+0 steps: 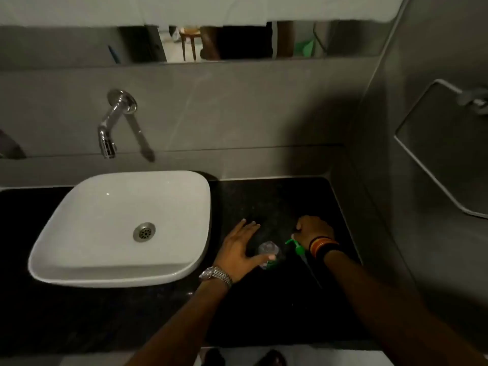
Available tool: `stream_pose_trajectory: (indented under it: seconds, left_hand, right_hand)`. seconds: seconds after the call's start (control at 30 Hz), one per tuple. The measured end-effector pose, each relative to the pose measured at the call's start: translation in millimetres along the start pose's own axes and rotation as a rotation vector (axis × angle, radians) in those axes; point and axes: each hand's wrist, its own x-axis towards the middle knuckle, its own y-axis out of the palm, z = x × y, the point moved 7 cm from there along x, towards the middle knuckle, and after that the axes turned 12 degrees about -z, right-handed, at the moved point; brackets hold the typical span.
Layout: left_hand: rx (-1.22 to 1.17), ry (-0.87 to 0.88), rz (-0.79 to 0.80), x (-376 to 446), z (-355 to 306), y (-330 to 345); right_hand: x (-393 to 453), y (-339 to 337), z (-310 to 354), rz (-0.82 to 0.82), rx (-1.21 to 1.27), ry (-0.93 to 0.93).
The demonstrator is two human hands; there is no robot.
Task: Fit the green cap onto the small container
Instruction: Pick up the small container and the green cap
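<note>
- The right hand [314,229] is curled closed over the head of the green cap [297,246]; the cap looks like a pump top, a short green nozzle poking out toward the left and a thin pale tube trailing from it toward the near edge of the counter; the fingers themselves are turned away, so how firmly they pinch is not clear.
- The left hand [241,249] is spread wide and flat, holding nothing; its thumb [264,258] reaches across and seems to touch the near side of the small container [268,253], as if steadying it.
- The small container is clear, standing on the black counter [264,313] between the two hands, just beside the cap but apart from it; a green patch shows low on it, whether label or liquid I cannot tell.
- Judged from this: the cap is in hand and the container is braced, but the cap is not on; lining the tube up with the mouth, lowering it in and seating or twisting the cap all remain.
- Hard to read: the container is blurred and glassy against the dark stone, so its mouth and any thread are not visible; the far end of the tube fades into the counter; the right palm hides the cap's collar.
- Outward, the white basin [124,228] sits to the left with the wall tap [113,122] above it; neither takes part.
</note>
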Motion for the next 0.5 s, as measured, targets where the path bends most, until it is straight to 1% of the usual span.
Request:
stream_pose_trajectory:
  seconds: [0.13,0.3,0.4,0.43,0.5]
  left_hand:
    - [-0.042,-0.037,0.062,3.3,0.3,20.5]
    - [-0.079,-0.069,0.058,5.4,5.7,29.7]
    - [-0.107,-0.106,0.047,2.1,11.1,32.7]
    - [-0.128,-0.123,0.044,0.6,13.1,33.7]
    - [-0.160,-0.158,0.026,-1.9,16.4,34.8]
  right_hand:
    - [-4.9,21.3,-3.8,0.048,-0.144,0.059]
    - [-1.2,31.5,-3.7,0.025,-0.149,0.043]
    - [-5.3,18.6,-0.9,0.041,-0.023,-0.001]
    - [-7.1,8.3,-0.7,0.018,0.060,-0.017]
    - [-11.9,-19.9,-1.5,-0.077,0.264,-0.054]
